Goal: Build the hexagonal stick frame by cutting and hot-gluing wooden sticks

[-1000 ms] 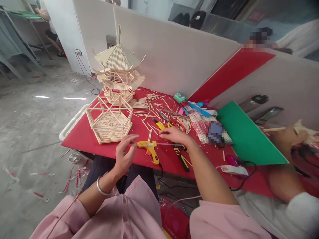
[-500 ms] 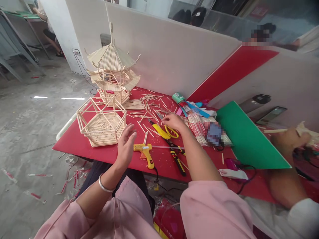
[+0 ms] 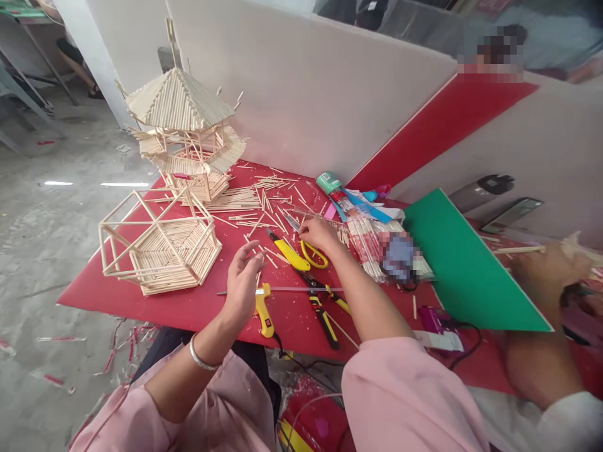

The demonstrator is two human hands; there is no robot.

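My left hand point(image 3: 243, 282) is raised over the yellow glue gun point(image 3: 264, 309), fingers apart and curved, holding nothing. My right hand point(image 3: 316, 233) is closed beside the yellow-handled scissors point(image 3: 315, 255); its fingertips are at something too small to make out. Left of the scissors lies a yellow cutter point(image 3: 289, 251), with black and yellow pliers point(image 3: 324, 314) below. A hexagonal stick frame with a woven-looking floor point(image 3: 174, 251) stands at the left. Behind it rises a stick pagoda point(image 3: 181, 107). Loose sticks point(image 3: 235, 199) are scattered on the red table point(image 3: 183, 309).
Bagged sticks point(image 3: 365, 245), a green-capped bottle point(image 3: 328, 182) and a purple device point(image 3: 436, 323) are on the right side. A green board point(image 3: 466, 263) stands in front of another person's arm point(image 3: 534, 351). A white partition point(image 3: 282, 94) borders the table's back.
The view has shifted, so the table items appear further left. My left hand now covers part of the glue gun. My right hand stays near the scissors.
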